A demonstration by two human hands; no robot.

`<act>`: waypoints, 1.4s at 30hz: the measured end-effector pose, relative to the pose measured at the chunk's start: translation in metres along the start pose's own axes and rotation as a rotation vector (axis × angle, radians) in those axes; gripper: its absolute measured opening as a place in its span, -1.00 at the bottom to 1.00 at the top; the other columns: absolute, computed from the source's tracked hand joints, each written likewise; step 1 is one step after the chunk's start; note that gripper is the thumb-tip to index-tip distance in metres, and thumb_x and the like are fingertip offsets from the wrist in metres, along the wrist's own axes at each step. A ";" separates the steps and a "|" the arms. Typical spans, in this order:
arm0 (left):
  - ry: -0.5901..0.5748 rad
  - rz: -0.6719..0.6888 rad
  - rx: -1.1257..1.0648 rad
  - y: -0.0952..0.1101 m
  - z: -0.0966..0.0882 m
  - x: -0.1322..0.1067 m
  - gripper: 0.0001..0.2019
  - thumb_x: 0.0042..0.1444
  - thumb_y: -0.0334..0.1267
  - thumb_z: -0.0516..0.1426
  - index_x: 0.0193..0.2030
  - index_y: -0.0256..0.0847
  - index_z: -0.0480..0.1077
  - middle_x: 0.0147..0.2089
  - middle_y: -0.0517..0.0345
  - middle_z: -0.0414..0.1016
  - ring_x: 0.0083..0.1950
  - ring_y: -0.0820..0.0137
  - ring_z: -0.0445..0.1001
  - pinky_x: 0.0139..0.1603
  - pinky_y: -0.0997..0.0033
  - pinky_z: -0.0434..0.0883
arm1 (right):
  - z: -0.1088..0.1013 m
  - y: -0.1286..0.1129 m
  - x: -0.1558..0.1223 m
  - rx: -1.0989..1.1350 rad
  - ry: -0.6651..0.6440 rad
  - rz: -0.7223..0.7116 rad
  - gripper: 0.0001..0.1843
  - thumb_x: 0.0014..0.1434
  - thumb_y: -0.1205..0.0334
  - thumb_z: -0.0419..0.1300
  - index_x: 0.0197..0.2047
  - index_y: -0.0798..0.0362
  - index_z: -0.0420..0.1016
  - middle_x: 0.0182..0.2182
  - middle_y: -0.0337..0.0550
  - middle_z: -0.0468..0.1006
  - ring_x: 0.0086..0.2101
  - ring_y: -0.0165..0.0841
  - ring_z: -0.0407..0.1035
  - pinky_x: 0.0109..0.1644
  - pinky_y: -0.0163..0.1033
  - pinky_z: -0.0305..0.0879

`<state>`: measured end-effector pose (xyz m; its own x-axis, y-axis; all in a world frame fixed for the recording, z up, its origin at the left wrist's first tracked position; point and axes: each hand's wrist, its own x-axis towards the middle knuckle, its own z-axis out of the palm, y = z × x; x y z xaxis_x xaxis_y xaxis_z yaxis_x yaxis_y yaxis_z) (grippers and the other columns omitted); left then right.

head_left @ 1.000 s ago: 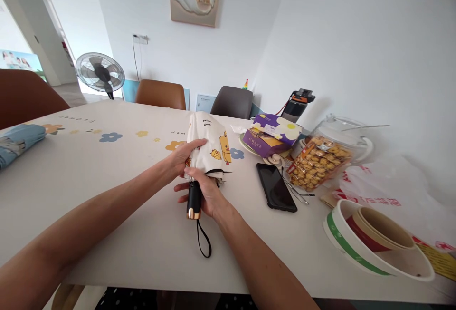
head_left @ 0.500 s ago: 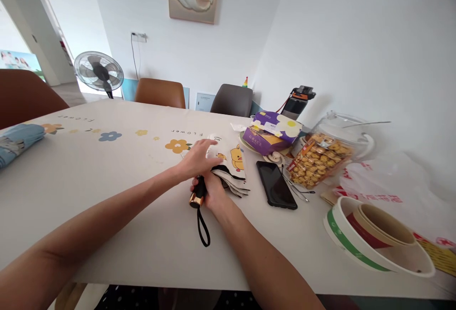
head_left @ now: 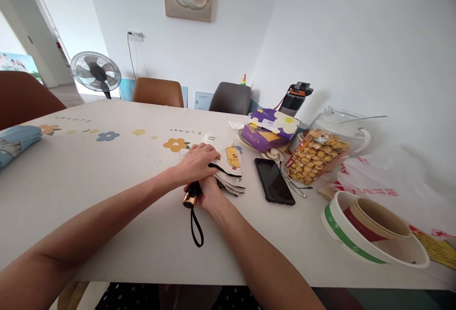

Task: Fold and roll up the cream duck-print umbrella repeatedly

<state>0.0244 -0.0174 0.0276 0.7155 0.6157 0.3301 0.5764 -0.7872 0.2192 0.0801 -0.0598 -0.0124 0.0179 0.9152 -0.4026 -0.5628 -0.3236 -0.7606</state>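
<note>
Over the flower-printed counter (head_left: 107,167), left of the phone (head_left: 274,181), is a duck-print umbrella (head_left: 231,162); the right hand (head_left: 211,192) wraps fingers round its handle (head_left: 193,190), the left hand (head_left: 198,161) curls over its fabric, grip unclear.

A brown chair (head_left: 158,92) and a grey chair (head_left: 231,98) stand before a pale wall (head_left: 242,15).

White duck-print umbrella (head_left: 228,161), collapsed, loosely bunched

There are three chairbacks (head_left: 24,93) (head_left: 158,92) (head_left: 231,98), one white umbrella (head_left: 225,159), one phone (head_left: 274,181), one fan (head_left: 96,71), one jar (head_left: 320,150).
</note>
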 end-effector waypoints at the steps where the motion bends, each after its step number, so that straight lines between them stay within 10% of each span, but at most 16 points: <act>1: 0.018 0.008 0.037 0.001 0.000 -0.001 -0.75 -0.02 -0.30 0.06 -0.15 -0.15 0.39 -0.11 0.08 0.39 -0.08 0.26 0.27 -0.04 0.23 0.19 | 0.000 0.000 0.000 0.002 0.004 0.007 -0.86 -0.01 0.16 0.10 -0.40 0.02 0.24 -0.69 -0.31 0.25 -0.69 -0.45 0.15 -0.66 -0.32 0.16; 21: 0.040 0.055 0.346 0.001 -0.017 -0.004 -0.75 0.05 -0.52 -0.10 -0.31 -0.21 0.35 -0.31 -0.02 0.35 -0.23 0.28 0.29 -0.36 0.35 0.17 | -0.001 -0.002 -0.002 0.028 0.096 0.089 -0.96 -0.04 0.40 0.06 -0.45 0.10 0.25 -0.70 -0.29 0.24 -0.71 -0.49 0.16 -0.73 -0.36 0.16; 32: 0.326 -0.320 0.237 -0.014 -0.020 0.000 -0.65 0.05 -0.37 -0.05 0.02 -0.13 0.21 -0.15 -0.02 0.36 -0.07 0.16 0.31 -0.33 0.36 0.19 | -0.001 -0.002 -0.005 0.070 0.026 0.092 -0.89 -0.06 0.42 0.14 -0.50 0.11 0.23 -0.67 -0.34 0.23 -0.70 -0.53 0.15 -0.69 -0.36 0.18; 42: 0.499 -0.574 0.113 -0.047 -0.050 0.005 -0.80 0.07 -0.21 -0.07 -0.39 -0.17 0.34 -0.51 0.14 0.36 -0.44 0.35 0.34 -0.47 0.42 0.07 | 0.001 -0.009 -0.012 0.078 0.048 0.119 -0.79 -0.07 0.30 0.25 -0.50 0.12 0.24 -0.65 -0.36 0.24 -0.71 -0.57 0.13 -0.67 -0.38 0.16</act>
<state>-0.0190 0.0208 0.0646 0.0443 0.8179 0.5737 0.8599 -0.3236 0.3949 0.0840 -0.0675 -0.0002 -0.0146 0.8584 -0.5128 -0.6259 -0.4078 -0.6648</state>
